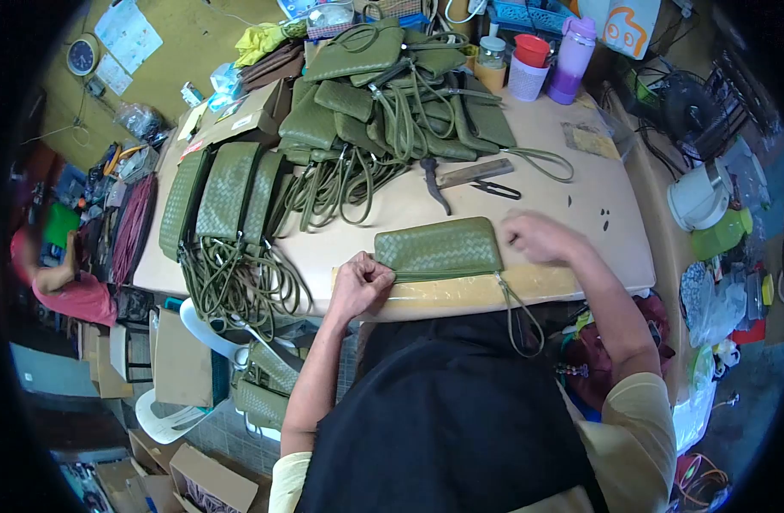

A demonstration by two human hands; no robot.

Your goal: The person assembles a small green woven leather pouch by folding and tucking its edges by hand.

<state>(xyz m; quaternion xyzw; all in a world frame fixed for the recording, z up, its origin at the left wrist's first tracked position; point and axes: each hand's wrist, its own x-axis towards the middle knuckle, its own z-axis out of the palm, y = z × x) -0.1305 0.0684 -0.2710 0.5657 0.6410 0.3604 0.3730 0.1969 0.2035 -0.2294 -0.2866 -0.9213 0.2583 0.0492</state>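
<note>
A green woven pouch (439, 246) lies flat near the front edge of the table, partly over a yellowish strip (443, 292). Its wrist strap (517, 321) hangs from the right end over the edge. My left hand (361, 284) pinches the pouch's lower left corner between thumb and fingers. Off the pouch's right end is my right hand (537, 238), slightly blurred, its fingers curled; whether it holds anything is not visible. Beyond the pouch lie a hammer (473, 173) and small black snips (497, 189).
Green pouches with straps are heaped at the back (358, 103); more stand in a row at left (225, 192). A purple bottle (571, 64) and a red cup (531, 51) stand at the back right. Another person (71, 286) is at far left.
</note>
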